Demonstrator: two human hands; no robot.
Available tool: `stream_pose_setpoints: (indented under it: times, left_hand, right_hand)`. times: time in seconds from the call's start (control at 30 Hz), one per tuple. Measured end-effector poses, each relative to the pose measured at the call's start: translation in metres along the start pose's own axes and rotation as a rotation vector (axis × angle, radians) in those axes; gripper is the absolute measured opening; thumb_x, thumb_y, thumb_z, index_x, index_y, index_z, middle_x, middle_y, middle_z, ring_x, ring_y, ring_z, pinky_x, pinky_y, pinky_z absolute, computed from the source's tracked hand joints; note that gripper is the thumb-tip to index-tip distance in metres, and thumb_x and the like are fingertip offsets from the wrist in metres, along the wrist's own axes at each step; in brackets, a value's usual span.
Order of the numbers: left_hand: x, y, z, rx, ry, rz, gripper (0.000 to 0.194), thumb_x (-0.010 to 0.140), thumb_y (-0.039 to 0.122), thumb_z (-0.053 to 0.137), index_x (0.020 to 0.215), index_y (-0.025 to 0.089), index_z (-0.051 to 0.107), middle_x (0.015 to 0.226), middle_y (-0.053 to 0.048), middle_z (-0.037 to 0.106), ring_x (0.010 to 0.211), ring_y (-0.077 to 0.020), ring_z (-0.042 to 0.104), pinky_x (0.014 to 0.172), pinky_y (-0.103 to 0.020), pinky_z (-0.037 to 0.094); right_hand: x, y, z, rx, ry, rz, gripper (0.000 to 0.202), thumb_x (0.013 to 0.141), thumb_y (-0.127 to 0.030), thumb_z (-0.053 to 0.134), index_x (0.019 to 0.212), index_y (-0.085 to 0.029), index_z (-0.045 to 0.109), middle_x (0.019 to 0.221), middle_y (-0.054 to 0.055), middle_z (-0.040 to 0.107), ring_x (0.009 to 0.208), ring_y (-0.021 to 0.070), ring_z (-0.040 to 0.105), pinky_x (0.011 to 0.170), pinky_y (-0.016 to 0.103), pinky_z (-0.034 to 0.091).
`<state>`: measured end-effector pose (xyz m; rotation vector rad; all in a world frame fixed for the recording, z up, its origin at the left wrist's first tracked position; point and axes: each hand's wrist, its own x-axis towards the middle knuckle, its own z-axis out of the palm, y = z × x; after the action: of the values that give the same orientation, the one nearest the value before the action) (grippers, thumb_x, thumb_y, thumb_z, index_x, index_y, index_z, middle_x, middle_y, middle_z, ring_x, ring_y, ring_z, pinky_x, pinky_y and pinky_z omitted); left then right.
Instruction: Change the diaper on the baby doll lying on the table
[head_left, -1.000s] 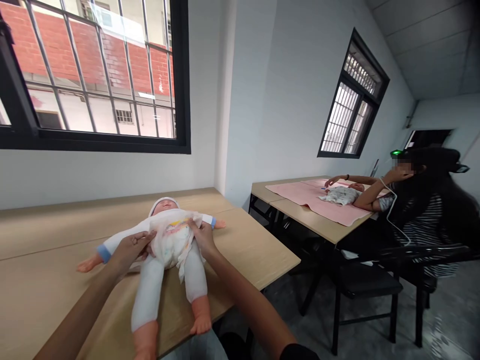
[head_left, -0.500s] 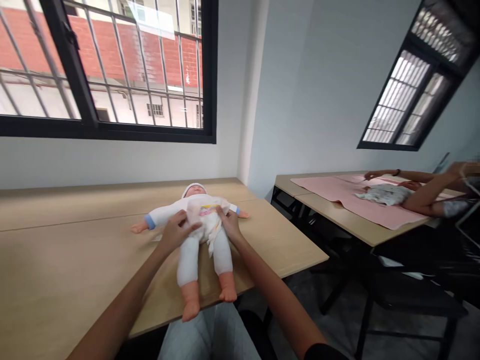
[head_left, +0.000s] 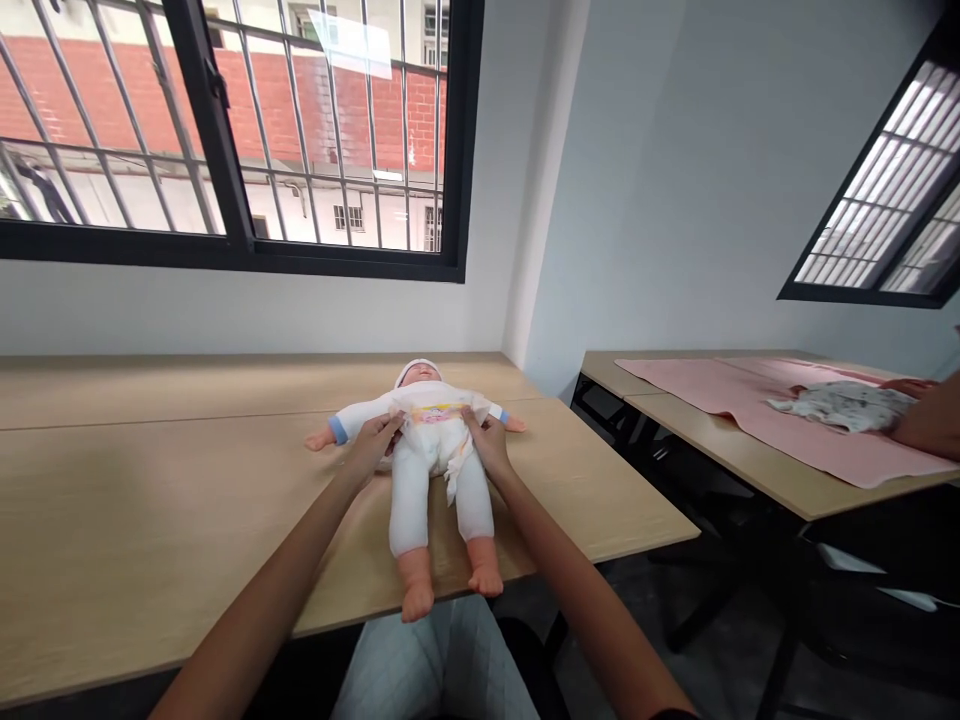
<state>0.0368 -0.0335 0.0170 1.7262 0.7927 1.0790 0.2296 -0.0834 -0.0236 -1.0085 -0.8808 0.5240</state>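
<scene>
A baby doll (head_left: pixel 411 500) in white clothing with blue cuffs and a white cap lies on its back on the table, feet toward me at the edge. Around its hips is a white diaper (head_left: pixel 435 436) with a yellow and pink printed front band. My left hand (head_left: pixel 373 445) pinches the diaper's edge at the doll's hip on the left. On the other side, my right hand (head_left: pixel 486 440) has its fingers closed on the opposite edge. A ruffled strip of the diaper hangs over the thigh on the right.
The wooden table (head_left: pixel 187 520) runs along the wall beneath a barred window (head_left: pixel 337 120). To the right, past a gap, another table (head_left: pixel 720 450) carries a pink mat (head_left: pixel 705 390) and a patterned cloth bundle (head_left: pixel 844 405). Another person's arm (head_left: pixel 930 425) rests there.
The view has swung left, so everything appears further right. My left hand has moved from over the diaper's front to its side edge. The right hand stays on its edge.
</scene>
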Motion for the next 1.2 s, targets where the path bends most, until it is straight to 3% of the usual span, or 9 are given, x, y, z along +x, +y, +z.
stream_pose_setpoints:
  times: [0.13,0.27,0.4,0.47,0.53,0.63,0.73,1.03,1.2]
  left_hand:
    - [0.003,-0.008,-0.001,-0.015,0.010,-0.010,0.051,0.071,0.069,0.053,0.064,0.019,0.042,0.054,0.005,0.038,0.044,-0.0075,0.030,0.043,-0.022,0.026]
    - [0.000,-0.007,0.002,0.070,0.090,0.082,0.050,0.076,0.067,0.048,0.062,0.020,0.043,0.054,0.003,0.041,0.049,-0.0110,0.037,0.048,-0.025,0.033]
    - [-0.012,-0.001,0.011,0.190,0.079,0.242,0.044,0.065,0.062,0.068,0.067,0.019,0.056,0.075,-0.004,0.058,0.080,-0.0222,0.052,0.076,-0.035,0.046]
    - [-0.018,0.002,0.016,0.254,0.037,0.317,0.041,0.057,0.056,0.078,0.070,0.021,0.062,0.089,-0.007,0.063,0.098,-0.0286,0.051,0.092,-0.042,0.043]
    - [-0.021,0.004,0.018,0.307,0.009,0.345,0.034,0.061,0.053,0.077,0.069,0.022,0.064,0.097,-0.009,0.063,0.104,-0.0317,0.049,0.097,-0.045,0.041]
    - [-0.020,0.007,0.015,0.268,-0.052,0.272,0.030,0.073,0.052,0.067,0.077,0.023,0.066,0.098,-0.009,0.066,0.098,-0.0297,0.055,0.088,-0.042,0.047]
    - [-0.019,0.010,0.009,0.133,-0.131,0.162,0.036,0.075,0.053,0.064,0.092,0.022,0.065,0.098,-0.008,0.068,0.090,-0.0259,0.060,0.078,-0.036,0.050]
    - [-0.019,0.012,0.010,-0.014,-0.004,0.048,0.038,0.071,0.053,0.069,0.086,0.020,0.064,0.093,-0.007,0.068,0.088,-0.0253,0.061,0.079,-0.033,0.047]
    - [-0.022,0.018,0.012,-0.153,0.006,-0.029,0.040,0.067,0.053,0.074,0.086,0.019,0.064,0.092,-0.011,0.070,0.090,-0.0277,0.063,0.069,-0.033,0.051]
  right_hand:
    - [0.000,0.001,-0.001,-0.005,-0.019,-0.001,0.042,0.072,-0.054,0.068,0.078,-0.012,0.066,0.079,0.007,0.068,0.071,0.0170,0.058,0.065,0.026,0.046]
    - [-0.001,0.000,0.000,-0.006,-0.019,-0.002,0.044,0.073,-0.054,0.067,0.081,-0.012,0.066,0.081,0.007,0.067,0.074,0.0177,0.058,0.067,0.027,0.046]
    - [-0.003,-0.004,0.000,-0.011,-0.007,0.003,0.044,0.073,-0.056,0.066,0.074,-0.013,0.061,0.073,0.005,0.064,0.066,0.0155,0.054,0.062,0.026,0.044]
    - [-0.004,-0.006,0.000,-0.011,0.004,0.009,0.044,0.074,-0.056,0.065,0.073,-0.013,0.060,0.071,0.004,0.062,0.063,0.0143,0.052,0.059,0.025,0.042]
    - [-0.004,-0.007,-0.001,-0.012,0.022,0.013,0.044,0.074,-0.056,0.065,0.072,-0.013,0.059,0.070,0.003,0.061,0.062,0.0134,0.050,0.057,0.024,0.041]
    - [-0.004,-0.009,-0.002,-0.012,0.039,0.011,0.045,0.073,-0.057,0.066,0.073,-0.012,0.059,0.073,0.004,0.062,0.064,0.0140,0.052,0.058,0.024,0.041]
    - [-0.005,-0.012,-0.001,-0.008,0.043,0.011,0.046,0.073,-0.058,0.066,0.074,-0.012,0.060,0.077,0.006,0.065,0.068,0.0157,0.055,0.060,0.024,0.043]
    - [-0.008,-0.026,0.003,0.006,0.016,-0.043,0.052,0.077,-0.064,0.059,0.087,-0.013,0.063,0.088,0.010,0.069,0.080,0.0212,0.061,0.064,0.026,0.048]
    - [-0.007,-0.029,0.000,0.062,-0.009,-0.003,0.052,0.075,-0.064,0.062,0.089,-0.013,0.064,0.095,0.011,0.070,0.084,0.0223,0.063,0.070,0.028,0.050]
